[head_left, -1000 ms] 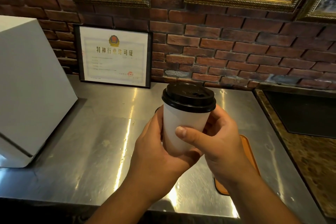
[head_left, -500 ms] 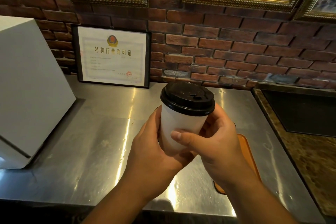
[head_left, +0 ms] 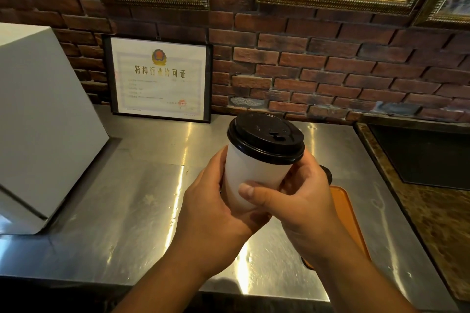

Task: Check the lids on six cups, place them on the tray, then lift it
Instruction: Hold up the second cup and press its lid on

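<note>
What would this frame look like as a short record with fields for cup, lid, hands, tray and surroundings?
cup: white, upright, held above the counter
lid: black, seated on the cup
left hand: grips the cup's left side
right hand: grips the cup's right side, thumb across the front
tray: orange, on the counter, mostly hidden behind the right hand
surroundings: framed certificate, white box at left
</note>
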`<state>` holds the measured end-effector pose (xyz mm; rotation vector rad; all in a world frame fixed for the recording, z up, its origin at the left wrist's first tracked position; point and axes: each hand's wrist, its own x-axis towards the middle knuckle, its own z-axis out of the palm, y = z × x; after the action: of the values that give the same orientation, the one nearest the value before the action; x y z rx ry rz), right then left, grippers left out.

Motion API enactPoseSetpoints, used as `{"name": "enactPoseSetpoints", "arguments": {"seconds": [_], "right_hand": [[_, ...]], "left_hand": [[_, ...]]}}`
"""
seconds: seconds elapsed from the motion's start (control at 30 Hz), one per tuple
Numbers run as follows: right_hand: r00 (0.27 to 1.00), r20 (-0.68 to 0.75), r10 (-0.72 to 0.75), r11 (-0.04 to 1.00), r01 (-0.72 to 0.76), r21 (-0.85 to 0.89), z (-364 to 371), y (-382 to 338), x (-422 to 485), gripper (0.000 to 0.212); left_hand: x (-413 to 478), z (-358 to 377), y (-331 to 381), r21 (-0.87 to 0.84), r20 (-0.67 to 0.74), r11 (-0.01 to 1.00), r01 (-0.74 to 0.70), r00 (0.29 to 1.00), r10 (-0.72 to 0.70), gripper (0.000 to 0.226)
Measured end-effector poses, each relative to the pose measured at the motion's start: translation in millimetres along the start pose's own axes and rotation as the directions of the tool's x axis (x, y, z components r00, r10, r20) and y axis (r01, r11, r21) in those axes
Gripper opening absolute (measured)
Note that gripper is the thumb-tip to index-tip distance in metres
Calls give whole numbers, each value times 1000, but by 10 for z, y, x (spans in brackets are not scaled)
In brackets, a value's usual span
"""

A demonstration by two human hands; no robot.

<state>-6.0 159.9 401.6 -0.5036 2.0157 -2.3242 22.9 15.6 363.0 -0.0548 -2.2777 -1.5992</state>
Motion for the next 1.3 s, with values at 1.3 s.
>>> {"name": "enactPoseSetpoints", "arguments": {"seconds": [1.3], "right_hand": [[999,-13,-39,998,40,52,-4,9,-95,81]], "left_hand": [[-119,-47,106,70,86,998,1,996,-7,94]]}}
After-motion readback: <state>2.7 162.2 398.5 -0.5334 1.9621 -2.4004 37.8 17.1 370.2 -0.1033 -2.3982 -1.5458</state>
